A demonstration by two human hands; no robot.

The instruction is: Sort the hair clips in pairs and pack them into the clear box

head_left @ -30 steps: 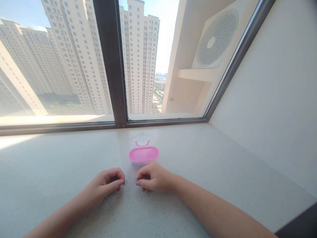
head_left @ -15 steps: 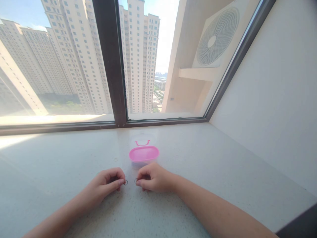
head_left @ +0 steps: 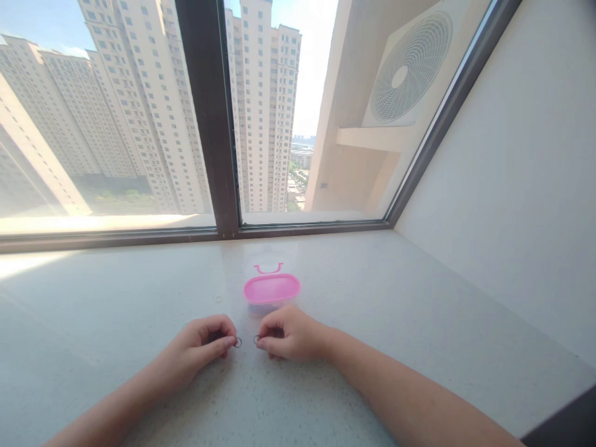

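Observation:
Both my hands rest on a pale speckled window ledge [head_left: 372,310]. My left hand [head_left: 201,344] is curled, its fingertips pinching a small dark ring [head_left: 238,342]. My right hand [head_left: 288,334] is curled the same way and pinches a second small ring [head_left: 256,339]. The two rings sit a few centimetres apart, facing each other. Just beyond my right hand stands a small pink oval box [head_left: 272,289] with a clear lid and a pink handle [head_left: 267,269] lying behind it.
A tiny clear ring [head_left: 218,299] lies on the ledge left of the pink box. A dark window frame [head_left: 209,124] runs along the back, with tower blocks outside. A white wall [head_left: 512,186] closes the right side. The ledge's near right corner drops off [head_left: 568,422].

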